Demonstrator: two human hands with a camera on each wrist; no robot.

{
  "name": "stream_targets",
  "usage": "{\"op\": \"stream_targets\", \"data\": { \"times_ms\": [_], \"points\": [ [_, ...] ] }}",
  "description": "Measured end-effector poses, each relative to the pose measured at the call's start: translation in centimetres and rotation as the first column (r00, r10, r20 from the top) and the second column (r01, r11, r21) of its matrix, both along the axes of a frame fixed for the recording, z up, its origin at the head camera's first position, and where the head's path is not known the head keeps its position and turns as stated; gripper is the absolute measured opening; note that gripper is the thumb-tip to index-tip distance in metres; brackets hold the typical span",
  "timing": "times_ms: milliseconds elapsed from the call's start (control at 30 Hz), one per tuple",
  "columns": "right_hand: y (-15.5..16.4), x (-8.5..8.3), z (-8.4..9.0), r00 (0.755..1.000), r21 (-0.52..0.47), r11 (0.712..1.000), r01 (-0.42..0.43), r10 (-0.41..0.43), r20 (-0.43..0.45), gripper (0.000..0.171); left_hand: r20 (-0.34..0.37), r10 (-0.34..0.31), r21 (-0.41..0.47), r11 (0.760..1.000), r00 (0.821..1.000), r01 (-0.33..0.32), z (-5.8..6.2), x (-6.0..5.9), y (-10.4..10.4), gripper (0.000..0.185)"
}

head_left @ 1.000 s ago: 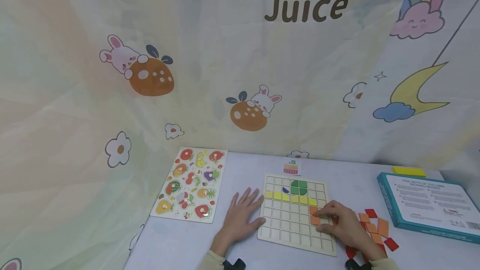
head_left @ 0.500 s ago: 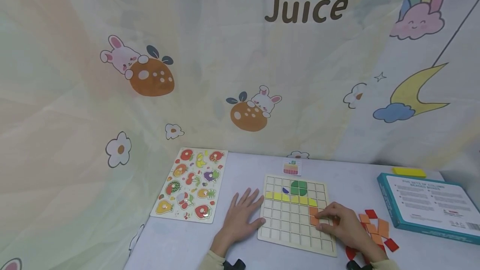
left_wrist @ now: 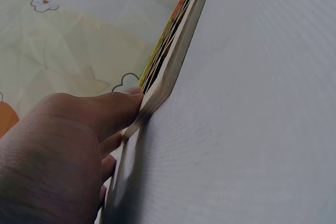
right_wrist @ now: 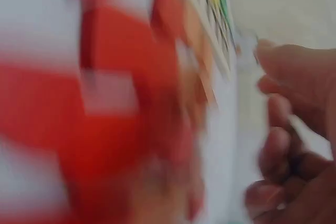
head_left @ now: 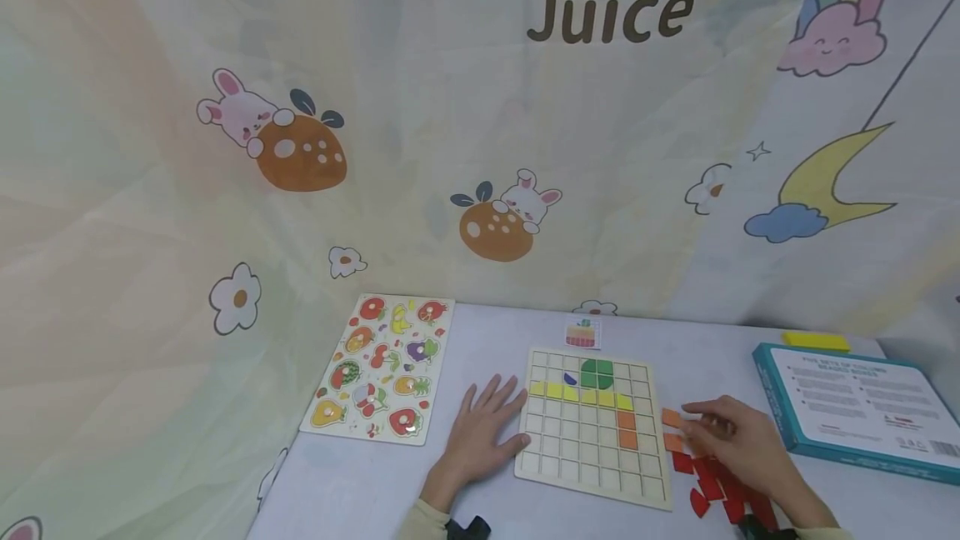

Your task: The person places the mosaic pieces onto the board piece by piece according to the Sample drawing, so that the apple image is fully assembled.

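Note:
A pale wooden grid board [head_left: 566,469] lies on the table. It holds a yellow row [head_left: 553,391], green pieces [head_left: 597,374], a small blue piece [head_left: 571,378] and two orange squares [head_left: 627,432]. My left hand [head_left: 483,427] lies spread along the board's left side, its thumb touching the edge in the left wrist view. To the right of the board, my right hand [head_left: 738,440] is over loose tiles, its fingers loosely bent with nothing visible between them. Loose orange tiles [head_left: 671,417] are close to its fingertips. Red tiles [head_left: 708,487] lie below, partly hidden by the hand and blurred in the right wrist view.
A fruit puzzle board [head_left: 382,369] lies at the left. Behind the grid board is a small picture card [head_left: 582,332] showing a cake. At the right are a teal-edged box [head_left: 862,407] and a yellow block [head_left: 816,342]. A printed cloth hangs behind the table.
My right hand has left the orange squares on the board and moved right, over the loose tiles. Orange tiles beside the board now show. My left hand stays in place.

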State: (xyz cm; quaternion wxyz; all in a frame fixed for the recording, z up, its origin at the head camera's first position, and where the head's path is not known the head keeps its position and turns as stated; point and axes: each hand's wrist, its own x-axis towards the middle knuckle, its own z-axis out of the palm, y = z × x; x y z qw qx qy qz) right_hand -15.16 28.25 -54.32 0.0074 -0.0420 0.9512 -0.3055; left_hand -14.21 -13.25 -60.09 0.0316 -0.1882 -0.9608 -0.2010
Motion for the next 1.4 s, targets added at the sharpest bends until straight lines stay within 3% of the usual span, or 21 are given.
{"op": "stream_targets", "data": {
  "times_ms": [167, 300, 633, 700, 1000, 1200, 1400],
  "points": [
    [4.6, -0.2, 1.1, 0.988, 0.123, 0.992, 0.033, -0.051, 0.143, 0.069, 0.014, 0.004, -0.002, 1.0, 1.0, -0.004, 0.0, 0.0, 0.0, 0.069],
    [7.1, 0.0, 1.1, 0.957, 0.165, 0.985, 0.039, -0.085, 0.277, 0.084, 0.02, 0.006, -0.003, 1.0, 1.0, -0.005, 0.0, 0.0, 0.0, 0.069],
    [8.8, 0.3, -0.2, 0.897, 0.214, 0.977, 0.01, -0.103, 0.43, 0.097, 0.041, 0.007, 0.019, 1.0, 0.999, -0.008, 0.1, 0.0, 0.0, 0.069],
    [8.8, 0.4, -0.3, 0.892, 0.219, 0.976, 0.009, -0.107, 0.439, 0.094, 0.043, 0.006, 0.023, 1.0, 0.999, -0.007, 0.1, 0.0, 0.0, 0.069],
    [8.5, 0.5, -0.4, 0.914, 0.227, 0.974, 0.028, -0.117, 0.388, 0.069, 0.004, -0.001, 0.015, 1.0, 1.0, 0.001, 0.3, 0.1, 0.0, 0.069],
    [8.2, 0.9, -0.5, 0.92, 0.236, 0.971, 0.038, -0.126, 0.371, 0.056, 0.019, 0.001, 0.002, 1.0, 1.0, -0.001, 0.2, 0.1, 0.1, 0.069],
    [7.4, 1.1, -0.2, 0.933, 0.204, 0.976, 0.08, -0.146, 0.329, 0.052, 0.009, 0.003, 0.003, 1.0, 1.0, -0.003, 0.2, 0.2, 0.1, 0.069]
  ]
}}
